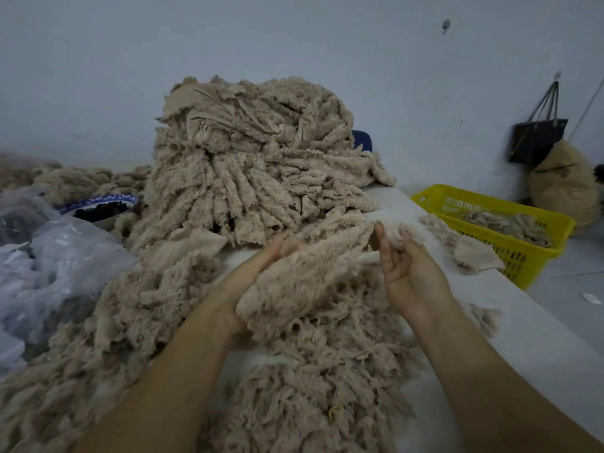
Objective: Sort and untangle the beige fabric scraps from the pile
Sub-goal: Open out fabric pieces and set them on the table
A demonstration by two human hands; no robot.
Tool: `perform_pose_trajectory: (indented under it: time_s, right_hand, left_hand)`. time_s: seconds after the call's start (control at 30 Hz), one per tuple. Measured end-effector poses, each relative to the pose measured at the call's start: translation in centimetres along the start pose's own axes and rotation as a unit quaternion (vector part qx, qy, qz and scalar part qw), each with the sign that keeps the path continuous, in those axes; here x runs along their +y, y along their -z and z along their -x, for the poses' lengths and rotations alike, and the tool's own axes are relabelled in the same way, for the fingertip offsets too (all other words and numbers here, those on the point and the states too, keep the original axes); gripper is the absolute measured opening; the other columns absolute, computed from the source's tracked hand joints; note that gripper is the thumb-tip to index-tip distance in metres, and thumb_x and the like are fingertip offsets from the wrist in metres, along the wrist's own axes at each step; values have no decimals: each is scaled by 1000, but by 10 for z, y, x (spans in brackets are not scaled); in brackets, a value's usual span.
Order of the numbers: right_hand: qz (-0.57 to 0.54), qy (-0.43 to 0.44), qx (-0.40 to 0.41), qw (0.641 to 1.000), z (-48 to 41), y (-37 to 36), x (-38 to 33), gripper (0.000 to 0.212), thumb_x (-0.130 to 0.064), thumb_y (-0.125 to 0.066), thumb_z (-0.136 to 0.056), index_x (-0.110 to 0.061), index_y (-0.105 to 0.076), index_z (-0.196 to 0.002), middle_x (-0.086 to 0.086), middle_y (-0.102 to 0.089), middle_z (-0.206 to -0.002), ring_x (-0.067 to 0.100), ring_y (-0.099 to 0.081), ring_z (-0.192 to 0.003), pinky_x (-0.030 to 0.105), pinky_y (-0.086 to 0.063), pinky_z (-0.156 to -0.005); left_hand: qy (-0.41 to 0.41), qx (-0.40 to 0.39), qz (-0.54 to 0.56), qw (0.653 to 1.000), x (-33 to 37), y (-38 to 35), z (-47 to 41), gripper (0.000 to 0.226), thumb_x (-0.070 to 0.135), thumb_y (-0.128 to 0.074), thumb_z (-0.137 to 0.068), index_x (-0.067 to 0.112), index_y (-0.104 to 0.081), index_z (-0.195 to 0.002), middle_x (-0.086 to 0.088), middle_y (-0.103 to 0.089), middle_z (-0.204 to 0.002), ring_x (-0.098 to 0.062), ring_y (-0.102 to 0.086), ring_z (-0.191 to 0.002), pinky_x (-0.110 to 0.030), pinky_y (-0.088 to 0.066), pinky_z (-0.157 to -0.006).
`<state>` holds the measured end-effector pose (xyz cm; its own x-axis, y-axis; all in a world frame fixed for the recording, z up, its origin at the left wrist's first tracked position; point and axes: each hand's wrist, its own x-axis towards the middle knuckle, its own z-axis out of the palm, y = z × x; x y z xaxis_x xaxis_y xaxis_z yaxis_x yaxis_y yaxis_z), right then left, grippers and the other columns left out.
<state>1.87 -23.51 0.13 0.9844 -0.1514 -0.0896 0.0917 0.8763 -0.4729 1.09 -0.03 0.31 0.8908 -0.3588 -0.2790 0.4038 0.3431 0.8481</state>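
A tall pile of beige fluffy fabric scraps point(255, 152) stands at the middle of the white table point(529, 322), and loose tangled scraps point(313, 387) cover the near part. My left hand point(242, 282) lies palm up under a bunch of beige scraps point(304, 282) and holds it up; the bunch hides its fingers except the tips. My right hand point(411, 276) is palm up to the right of the bunch, its thumb and fingertips pinching the fluffy edge at the bunch's upper right.
A yellow plastic basket point(523, 246) holding a few scraps sits beyond the table's right edge. A blue-and-white bowl point(98, 207) of dark items and clear plastic bags point(49, 266) lie at left. A dark bag point(536, 138) hangs on the wall above a stuffed sack point(562, 184).
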Motion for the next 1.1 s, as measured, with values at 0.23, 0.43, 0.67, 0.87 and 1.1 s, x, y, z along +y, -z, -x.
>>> perform_pose_trajectory:
  time_s: [0.23,0.43,0.67,0.87,1.1]
  right_hand:
    - [72,-12,-82,994,-3,-1,3,16,-17,-51,-102,-12,-56,-116,5,-76,-104,16,-74,-92,24,-58,-68]
    - [282,-60,-182,940,9,-2,18,58,-57,-61,-83,-21,-61,-128,3,-69,-125,16,-66,-114,29,-57,-85]
    - [636,48,-214,740,21,-3,39,39,-63,-61,-86,-32,-61,-109,-22,-66,-102,-6,-65,-81,19,-54,-71]
    - [692,122,-204,682,15,-2,31,47,-59,-47,-96,-21,-44,-68,-16,-44,-53,0,-41,-49,15,-29,-49]
    - [388,52,-61,918,1,2,3,36,-49,-51,-99,-21,-43,-77,-11,-28,-50,5,-23,-39,17,-22,-38]
  left_hand:
    - [20,-9,-170,985,-2,-13,6,57,46,-83,-68,18,-74,-117,-10,-68,-126,-25,-67,-113,-38,-54,-97]
    - [-28,-36,31,998,-4,-18,6,29,26,-72,-78,17,-79,-104,-11,-75,-110,-27,-73,-97,-34,-61,-68]
    - [-51,-41,42,997,-12,-27,4,46,25,-62,-93,6,-56,-135,-21,-64,-129,-34,-63,-119,-42,-56,-94]
    - [-102,15,95,990,-8,-24,-2,52,28,-63,-87,7,-56,-134,-19,-69,-121,-33,-69,-108,-44,-61,-82]
    - [-121,81,240,960,5,7,-2,46,41,-47,-102,7,-79,-99,-12,-76,-105,-27,-76,-85,-40,-61,-59]
